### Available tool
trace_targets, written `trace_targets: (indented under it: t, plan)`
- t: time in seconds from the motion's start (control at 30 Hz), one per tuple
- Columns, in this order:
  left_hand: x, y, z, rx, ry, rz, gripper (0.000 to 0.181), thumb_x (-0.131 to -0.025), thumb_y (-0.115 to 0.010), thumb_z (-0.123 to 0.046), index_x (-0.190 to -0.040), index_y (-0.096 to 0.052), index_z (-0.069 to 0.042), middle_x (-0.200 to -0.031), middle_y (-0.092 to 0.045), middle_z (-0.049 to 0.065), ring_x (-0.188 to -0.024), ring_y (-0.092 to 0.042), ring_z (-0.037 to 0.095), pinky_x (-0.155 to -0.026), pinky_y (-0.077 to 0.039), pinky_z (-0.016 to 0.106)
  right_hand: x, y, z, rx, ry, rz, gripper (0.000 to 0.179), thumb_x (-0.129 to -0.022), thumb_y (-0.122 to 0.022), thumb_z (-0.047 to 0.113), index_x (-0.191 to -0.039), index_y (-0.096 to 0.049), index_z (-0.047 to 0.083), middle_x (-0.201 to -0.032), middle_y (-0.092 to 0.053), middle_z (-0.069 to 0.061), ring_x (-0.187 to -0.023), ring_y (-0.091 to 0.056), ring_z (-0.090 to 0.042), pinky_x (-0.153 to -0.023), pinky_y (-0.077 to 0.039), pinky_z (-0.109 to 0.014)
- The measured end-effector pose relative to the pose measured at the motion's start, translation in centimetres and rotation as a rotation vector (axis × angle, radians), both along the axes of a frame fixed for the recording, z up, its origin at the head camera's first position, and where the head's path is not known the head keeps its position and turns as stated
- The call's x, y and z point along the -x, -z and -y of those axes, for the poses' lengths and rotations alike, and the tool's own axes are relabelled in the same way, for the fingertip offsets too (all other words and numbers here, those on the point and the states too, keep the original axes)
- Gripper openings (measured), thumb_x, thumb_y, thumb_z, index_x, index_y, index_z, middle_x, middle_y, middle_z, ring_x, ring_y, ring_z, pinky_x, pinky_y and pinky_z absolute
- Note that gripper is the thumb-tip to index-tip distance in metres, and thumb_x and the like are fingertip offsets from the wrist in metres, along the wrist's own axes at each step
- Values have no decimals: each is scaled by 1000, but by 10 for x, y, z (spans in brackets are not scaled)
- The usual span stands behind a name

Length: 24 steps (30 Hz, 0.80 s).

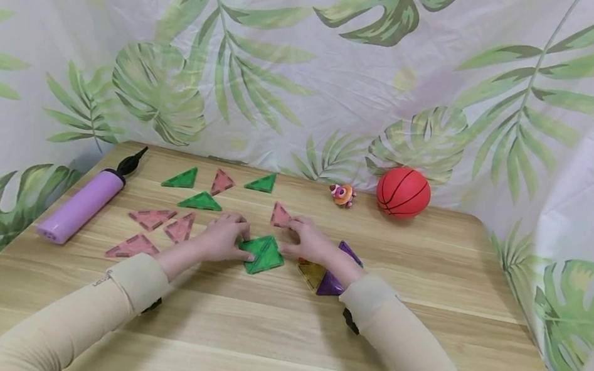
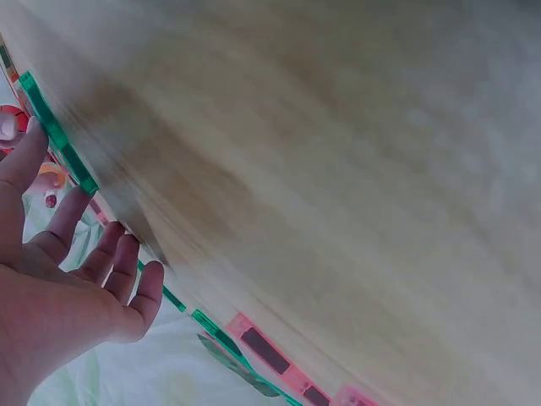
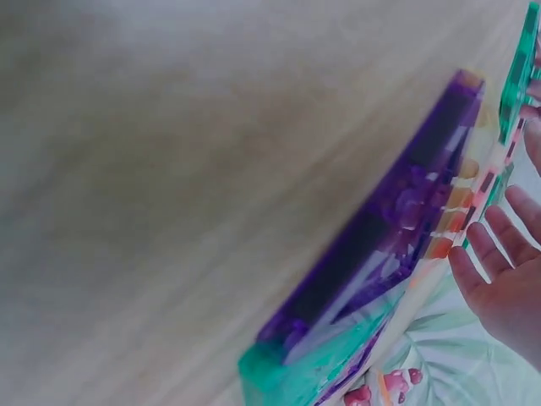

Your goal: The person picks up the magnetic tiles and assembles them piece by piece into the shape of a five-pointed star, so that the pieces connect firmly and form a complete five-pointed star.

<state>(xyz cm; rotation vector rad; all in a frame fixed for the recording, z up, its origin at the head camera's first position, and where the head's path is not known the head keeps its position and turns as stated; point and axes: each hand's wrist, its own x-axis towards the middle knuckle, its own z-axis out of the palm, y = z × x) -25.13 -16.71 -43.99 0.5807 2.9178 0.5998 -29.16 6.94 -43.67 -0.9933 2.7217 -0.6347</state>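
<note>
Two green triangle tiles (image 1: 263, 255) lie joined flat on the wooden table (image 1: 276, 335). My left hand (image 1: 223, 240) rests at their left edge, fingertips touching it. In the left wrist view the left hand (image 2: 59, 279) has nearly straight fingers against the green tile edge (image 2: 52, 127). My right hand (image 1: 307, 242) lies just right of the green pair, above a yellow tile (image 1: 312, 272) and a purple tile (image 1: 330, 284). In the blurred right wrist view its fingers (image 3: 499, 279) are straight beside the purple tile (image 3: 389, 220). A pink tile (image 1: 281, 215) lies by its fingertips.
Loose pink triangles (image 1: 152, 218) and green triangles (image 1: 200, 202) are spread at the left and back. A lilac hand pump (image 1: 82, 203) lies at the left edge. A red ball (image 1: 403, 192) and a small toy figure (image 1: 342, 194) stand at the back, before a leaf-print curtain.
</note>
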Motion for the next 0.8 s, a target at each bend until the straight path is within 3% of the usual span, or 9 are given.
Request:
trace_targets:
  t: [0.2,0.4,0.57,0.8]
  plan:
    - [-2,-1,-1,5,-3,7,37,-75,-77,-43,-93,-64,-14,-125,-52,15,-116,-42,36,-91,-34,57,7,1,2,-34,30,-4,54,-86,-69,30,-130,-54,2,-138,-47,-19,-130,-40,-33,-110,-30,-41]
    - [3,-5,1,14,26,31,35,-77,-76,-42,-94,-66,-13,-116,-55,12,-107,-48,31,-87,-39,52,11,3,-1,-103,20,-79,54,-88,-67,30,-133,-52,4,-137,-48,-16,-128,-42,-31,-109,-32,-41]
    - [22,-12,4,-33,35,46,39,-83,-72,-33,-108,-65,-4,-111,-59,15,-101,-55,31,-87,-45,47,16,4,-6,-84,16,-144,46,-88,-68,27,-128,-58,6,-129,-54,-15,-121,-47,-31,-101,-39,-45]
    - [60,-15,5,-53,-62,-7,54,-87,-68,-28,-130,-52,0,-130,-50,25,-122,-45,41,-100,-37,53,21,6,-12,-70,13,-171,39,-89,-67,24,-125,-62,11,-121,-56,-12,-111,-53,-28,-96,-43,-42]
